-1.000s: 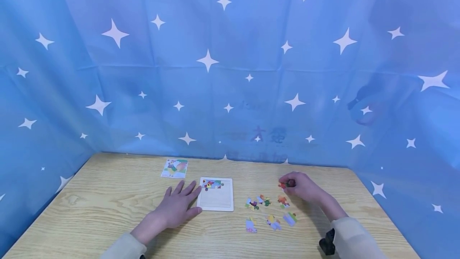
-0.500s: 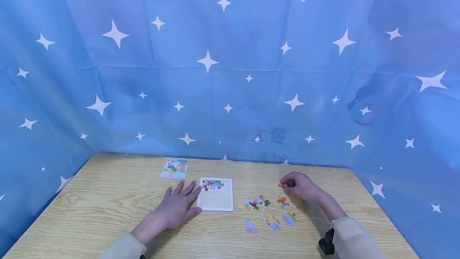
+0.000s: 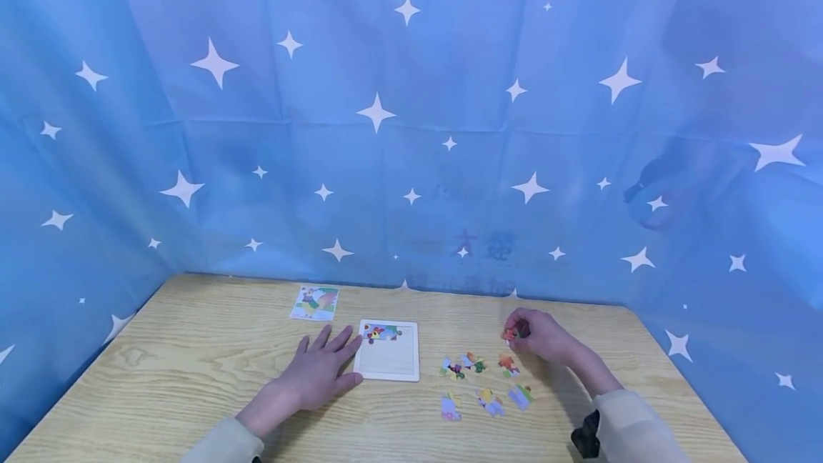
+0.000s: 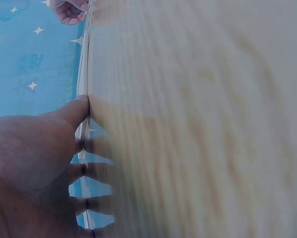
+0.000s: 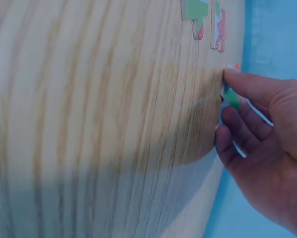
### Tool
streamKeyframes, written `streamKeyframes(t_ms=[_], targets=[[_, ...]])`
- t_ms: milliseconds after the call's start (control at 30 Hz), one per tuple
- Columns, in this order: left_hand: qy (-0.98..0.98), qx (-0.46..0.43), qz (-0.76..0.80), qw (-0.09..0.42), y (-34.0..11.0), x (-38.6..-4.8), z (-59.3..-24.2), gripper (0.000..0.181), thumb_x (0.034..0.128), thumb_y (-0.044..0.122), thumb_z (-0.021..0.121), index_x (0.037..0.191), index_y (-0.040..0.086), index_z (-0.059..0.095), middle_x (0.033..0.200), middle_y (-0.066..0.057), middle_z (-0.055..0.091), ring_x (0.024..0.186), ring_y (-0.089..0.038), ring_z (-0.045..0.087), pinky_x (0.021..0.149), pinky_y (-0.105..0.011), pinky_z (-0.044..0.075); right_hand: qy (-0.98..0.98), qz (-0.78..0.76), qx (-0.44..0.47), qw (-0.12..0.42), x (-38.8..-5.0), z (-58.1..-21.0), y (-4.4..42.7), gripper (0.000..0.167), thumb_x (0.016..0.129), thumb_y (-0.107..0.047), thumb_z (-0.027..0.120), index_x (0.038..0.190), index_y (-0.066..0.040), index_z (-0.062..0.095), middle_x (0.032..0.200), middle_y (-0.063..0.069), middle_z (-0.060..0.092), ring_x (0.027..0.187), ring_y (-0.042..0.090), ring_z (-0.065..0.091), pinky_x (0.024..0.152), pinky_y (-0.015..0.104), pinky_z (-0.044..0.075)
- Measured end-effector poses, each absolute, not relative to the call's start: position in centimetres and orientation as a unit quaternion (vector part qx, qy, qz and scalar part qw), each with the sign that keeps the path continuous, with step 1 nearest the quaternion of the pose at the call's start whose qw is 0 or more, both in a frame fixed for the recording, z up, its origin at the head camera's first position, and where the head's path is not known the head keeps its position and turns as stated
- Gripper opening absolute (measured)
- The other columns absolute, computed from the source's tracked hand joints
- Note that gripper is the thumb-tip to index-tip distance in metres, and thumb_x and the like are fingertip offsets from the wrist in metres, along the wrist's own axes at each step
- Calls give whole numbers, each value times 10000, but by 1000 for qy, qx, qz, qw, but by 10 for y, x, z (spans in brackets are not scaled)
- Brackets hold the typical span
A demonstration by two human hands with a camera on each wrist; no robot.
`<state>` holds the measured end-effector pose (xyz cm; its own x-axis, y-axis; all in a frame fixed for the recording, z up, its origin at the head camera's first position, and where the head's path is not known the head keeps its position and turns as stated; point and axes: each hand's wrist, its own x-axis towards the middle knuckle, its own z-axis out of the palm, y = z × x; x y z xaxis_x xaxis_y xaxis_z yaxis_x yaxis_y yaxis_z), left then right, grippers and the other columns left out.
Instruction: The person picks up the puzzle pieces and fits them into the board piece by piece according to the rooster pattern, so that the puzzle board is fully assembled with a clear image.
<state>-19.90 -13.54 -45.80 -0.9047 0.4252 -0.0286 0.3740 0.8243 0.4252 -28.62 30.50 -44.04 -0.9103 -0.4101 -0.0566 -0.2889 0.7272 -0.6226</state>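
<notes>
My left hand (image 3: 316,371) lies with its fingers spread on the table, forefinger and thumb at the left edge of a white puzzle tray (image 3: 388,361). A few joined jigsaw pieces (image 3: 383,332) fill the tray's upper left part. In the left wrist view the left hand (image 4: 31,153) is extended against the wood. To the right, my right hand (image 3: 545,335) pinches a reddish jigsaw piece (image 3: 509,335) at the table surface. The right wrist view shows a green part of this jigsaw piece (image 5: 231,97) between thumb and fingers; the rest is hidden by them.
Between tray and right hand lie several loose jigsaw pieces, among them an orange piece (image 3: 508,364), a lilac and green piece (image 3: 520,396) and a lilac piece (image 3: 450,407). A picture card (image 3: 315,303) lies behind the left hand. A starry blue curtain (image 3: 411,163) borders the table (image 3: 212,349).
The head view has shifted slightly. The jigsaw piece in my right hand shows a little more of its face, as if turned a bit. The left hand stays in place.
</notes>
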Motion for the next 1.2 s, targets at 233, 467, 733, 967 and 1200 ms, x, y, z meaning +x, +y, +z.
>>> streamKeyframes(t_ms=[233,467,733,967,1200], targets=[[953,212,208,62,-135,-199,-457,675,1037,470,578,1567,76,431,1634,-168,339,1496,-511,199,1105,-763,185,923,-322,-190,87,-285,-442,306,188,881,-56,800,990,-39,647,862,19,610,774,199,552,653,294,471],[949,221,219,59,-136,-200,-462,654,1043,432,579,1565,67,431,1631,-185,336,1490,-530,193,1099,-776,171,917,-340,-189,89,-281,-437,304,103,914,15,733,968,-5,648,848,45,650,760,214,616,645,290,505],[947,224,225,53,-137,-204,-467,645,1045,422,580,1566,74,430,1635,-182,327,1492,-531,179,1094,-783,163,930,-303,-194,78,-279,-433,308,156,952,20,664,1079,-5,752,919,12,705,791,148,633,656,301,518],[946,226,227,53,-137,-203,-466,649,1046,434,573,1568,75,429,1637,-181,325,1491,-534,180,1093,-784,162,933,-297,-197,54,-279,-430,301,132,968,20,650,1006,-51,753,892,-4,680,743,141,575,627,287,488],[945,233,225,51,-139,-202,-465,677,1049,480,543,1563,55,430,1629,-203,331,1482,-547,194,1084,-794,159,932,-296,-208,2,-280,-423,287,120,972,10,661,969,-87,732,876,9,676,743,127,570,623,281,484]])
